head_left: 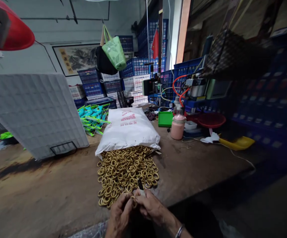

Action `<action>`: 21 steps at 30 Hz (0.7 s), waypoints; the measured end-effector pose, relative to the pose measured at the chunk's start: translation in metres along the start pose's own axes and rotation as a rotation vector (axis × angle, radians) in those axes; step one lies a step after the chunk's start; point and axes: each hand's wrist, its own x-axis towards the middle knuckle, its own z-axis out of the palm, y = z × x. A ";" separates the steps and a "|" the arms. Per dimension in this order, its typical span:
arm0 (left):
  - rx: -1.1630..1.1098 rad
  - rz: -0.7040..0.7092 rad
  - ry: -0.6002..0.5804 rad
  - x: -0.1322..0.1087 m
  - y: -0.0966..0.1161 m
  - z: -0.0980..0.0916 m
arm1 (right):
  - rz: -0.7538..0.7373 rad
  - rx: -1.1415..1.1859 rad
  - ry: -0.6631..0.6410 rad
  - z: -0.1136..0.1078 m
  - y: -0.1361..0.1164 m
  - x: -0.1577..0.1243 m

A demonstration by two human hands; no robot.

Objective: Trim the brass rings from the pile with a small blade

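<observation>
Pinching one ring (134, 200): left hand (120, 211) | right hand (151, 206): closed round dark-tipped tool (140, 184) | ring pile (127, 168): just beyond both hands | tool's lower part: finger-covered, type unclear

A gold-coloured ring (134, 202) sits between the fingertips of the left hand (120, 213) and right hand (152, 208). A dark-tipped tool (140, 185) juts from the right fingers; just beyond them lie loose rings (125, 168), then a white sack (130, 130).

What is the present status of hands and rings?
Left hand at one golden round ring; right hand holding pale dark-tipped tool. Golden ring pile ahead; white printed sack beyond it.
</observation>
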 end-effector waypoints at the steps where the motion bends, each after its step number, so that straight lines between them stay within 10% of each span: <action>1: 0.044 0.017 -0.029 0.002 0.000 0.000 | 0.023 0.027 -0.011 -0.001 0.003 0.000; 14: -0.122 -0.204 0.075 -0.002 -0.003 0.017 | -0.247 -0.224 0.290 0.006 0.010 -0.006; 21: -0.272 -0.253 -0.123 -0.015 0.015 0.014 | 0.056 0.186 0.169 0.003 0.007 -0.013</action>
